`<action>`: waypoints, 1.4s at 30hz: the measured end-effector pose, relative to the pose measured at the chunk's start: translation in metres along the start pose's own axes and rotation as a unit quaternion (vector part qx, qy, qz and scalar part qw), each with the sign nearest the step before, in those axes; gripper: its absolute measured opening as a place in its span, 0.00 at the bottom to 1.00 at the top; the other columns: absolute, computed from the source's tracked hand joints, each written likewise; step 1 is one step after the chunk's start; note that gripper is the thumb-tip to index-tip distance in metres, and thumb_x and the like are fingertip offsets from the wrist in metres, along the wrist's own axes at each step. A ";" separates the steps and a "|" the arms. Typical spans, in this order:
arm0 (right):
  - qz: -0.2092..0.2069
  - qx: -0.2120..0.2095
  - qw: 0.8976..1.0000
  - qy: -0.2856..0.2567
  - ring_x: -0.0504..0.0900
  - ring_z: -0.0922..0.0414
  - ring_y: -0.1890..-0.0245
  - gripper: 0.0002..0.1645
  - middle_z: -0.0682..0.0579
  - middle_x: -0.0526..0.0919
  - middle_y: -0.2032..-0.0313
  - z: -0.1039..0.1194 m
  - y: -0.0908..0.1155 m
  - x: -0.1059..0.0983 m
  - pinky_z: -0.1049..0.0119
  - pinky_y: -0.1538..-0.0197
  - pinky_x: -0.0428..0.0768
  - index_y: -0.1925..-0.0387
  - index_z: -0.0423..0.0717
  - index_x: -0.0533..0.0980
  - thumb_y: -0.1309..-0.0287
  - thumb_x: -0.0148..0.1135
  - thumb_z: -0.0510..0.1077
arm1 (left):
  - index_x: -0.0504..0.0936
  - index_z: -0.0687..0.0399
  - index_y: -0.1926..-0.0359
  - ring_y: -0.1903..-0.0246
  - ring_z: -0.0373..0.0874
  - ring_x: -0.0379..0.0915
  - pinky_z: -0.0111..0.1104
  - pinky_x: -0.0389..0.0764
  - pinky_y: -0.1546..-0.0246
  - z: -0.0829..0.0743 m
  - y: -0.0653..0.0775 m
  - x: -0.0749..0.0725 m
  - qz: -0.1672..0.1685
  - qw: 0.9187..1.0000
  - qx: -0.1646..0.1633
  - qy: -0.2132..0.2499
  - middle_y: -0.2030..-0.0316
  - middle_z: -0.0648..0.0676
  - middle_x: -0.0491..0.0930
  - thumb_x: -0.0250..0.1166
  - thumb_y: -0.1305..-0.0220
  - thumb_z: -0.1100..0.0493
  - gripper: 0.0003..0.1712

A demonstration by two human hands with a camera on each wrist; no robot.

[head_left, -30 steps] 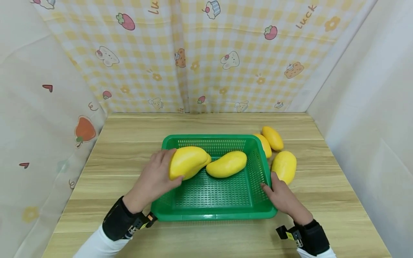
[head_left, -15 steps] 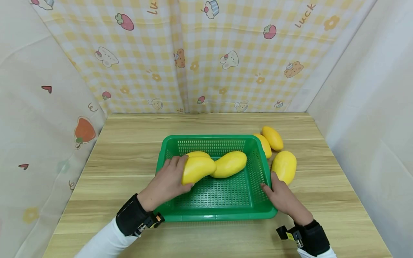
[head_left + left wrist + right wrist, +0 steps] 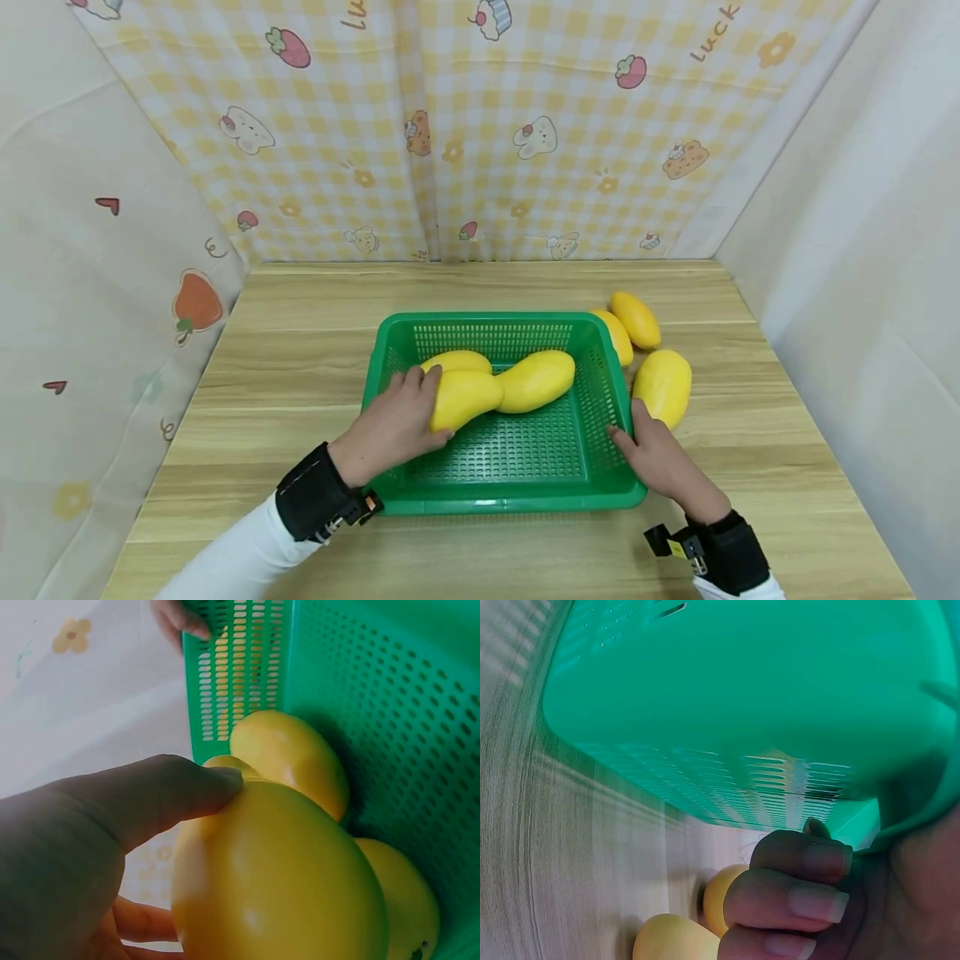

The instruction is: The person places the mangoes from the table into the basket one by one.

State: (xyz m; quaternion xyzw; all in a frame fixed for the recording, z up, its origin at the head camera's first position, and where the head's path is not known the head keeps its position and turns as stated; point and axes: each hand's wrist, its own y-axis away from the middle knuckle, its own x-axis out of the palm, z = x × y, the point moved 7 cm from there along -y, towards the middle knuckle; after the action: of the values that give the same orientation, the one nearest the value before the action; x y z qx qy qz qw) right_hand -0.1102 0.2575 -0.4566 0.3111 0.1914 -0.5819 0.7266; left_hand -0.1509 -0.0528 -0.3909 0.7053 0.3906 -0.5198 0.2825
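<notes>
My left hand grips a yellow mango inside the left half of a green plastic basket. In the left wrist view the thumb lies along the top of that mango, fingers on its far side. Two more mangoes rest in the basket: one at the right touching the held one's tip, another behind it, partly covered. My right hand holds the basket's right rim, thumb inside and fingers curled underneath the rim outside, as the right wrist view shows.
Outside the basket's right wall, several mangoes lie on the wooden table: a large one near the right hand, a smaller one behind, and one partly hidden by the rim. A checked curtain hangs at the back.
My left hand has carried its mango right and down into the basket, beside the other two; in the last half second it shifted only slightly. The right hand has stayed on the rim.
</notes>
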 end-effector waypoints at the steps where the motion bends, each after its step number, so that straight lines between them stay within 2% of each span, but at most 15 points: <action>1: 0.000 0.000 1.000 0.000 0.81 0.56 0.68 0.21 0.40 0.80 0.61 0.000 0.000 0.000 0.64 0.69 0.79 0.44 0.34 0.58 0.30 0.50 0.42 | 0.65 0.74 0.38 0.58 0.60 0.71 0.45 0.78 0.62 -0.001 -0.001 0.001 0.008 1.000 0.000 -0.004 0.52 0.70 0.73 0.75 0.52 0.47 0.49; 5: -0.002 -0.001 1.000 0.002 0.81 0.56 0.69 0.21 0.40 0.80 0.61 -0.001 0.000 0.000 0.64 0.69 0.80 0.44 0.34 0.59 0.30 0.49 0.42 | 0.67 0.76 0.41 0.58 0.62 0.72 0.45 0.79 0.63 -0.005 -0.004 0.003 0.028 0.999 0.004 -0.019 0.53 0.71 0.73 0.75 0.52 0.46 0.48; 12: 0.001 -0.004 1.000 0.010 0.80 0.56 0.69 0.21 0.41 0.79 0.61 -0.003 -0.001 0.001 0.64 0.69 0.79 0.44 0.34 0.58 0.30 0.49 0.43 | 0.69 0.77 0.44 0.62 0.60 0.72 0.45 0.80 0.68 -0.008 -0.006 0.008 0.056 0.998 0.002 -0.024 0.56 0.69 0.74 0.75 0.52 0.46 0.46; 19: -0.001 0.003 1.000 0.006 0.80 0.56 0.69 0.20 0.41 0.79 0.62 -0.004 -0.001 0.001 0.64 0.69 0.79 0.45 0.34 0.59 0.30 0.49 0.43 | 0.71 0.78 0.47 0.70 0.51 0.66 0.38 0.76 0.74 -0.015 -0.008 0.007 0.050 0.997 0.028 -0.050 0.65 0.64 0.73 0.75 0.52 0.48 0.43; 28: 0.000 -0.002 1.000 0.000 0.81 0.56 0.69 0.20 0.41 0.79 0.62 -0.003 -0.002 0.001 0.64 0.69 0.80 0.45 0.34 0.58 0.30 0.49 0.42 | 0.72 0.78 0.49 0.71 0.50 0.68 0.42 0.78 0.71 -0.018 -0.005 0.016 0.072 0.997 0.019 -0.037 0.66 0.63 0.73 0.76 0.53 0.49 0.41; 33: -0.001 0.000 1.000 0.000 0.80 0.56 0.69 0.21 0.41 0.79 0.62 -0.002 -0.001 0.000 0.65 0.70 0.79 0.45 0.34 0.58 0.30 0.50 0.43 | 0.73 0.78 0.51 0.73 0.49 0.68 0.42 0.79 0.73 -0.021 -0.006 0.018 0.070 0.996 0.027 -0.054 0.68 0.63 0.73 0.76 0.53 0.49 0.40; 42: 0.000 0.005 1.000 -0.004 0.81 0.56 0.68 0.20 0.41 0.79 0.62 -0.003 -0.001 0.001 0.64 0.68 0.80 0.45 0.35 0.59 0.30 0.50 0.43 | 0.76 0.72 0.61 0.78 0.47 0.64 0.35 0.75 0.82 -0.027 -0.007 0.025 0.078 0.991 0.038 -0.101 0.75 0.58 0.69 0.75 0.55 0.48 0.32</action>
State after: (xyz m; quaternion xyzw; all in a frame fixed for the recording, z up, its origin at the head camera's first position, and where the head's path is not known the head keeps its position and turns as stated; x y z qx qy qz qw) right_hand -0.1112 0.2587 -0.4597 0.3120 0.1858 -0.5839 0.7261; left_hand -0.1395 -0.0211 -0.4068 0.6879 0.2839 -0.5789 0.3331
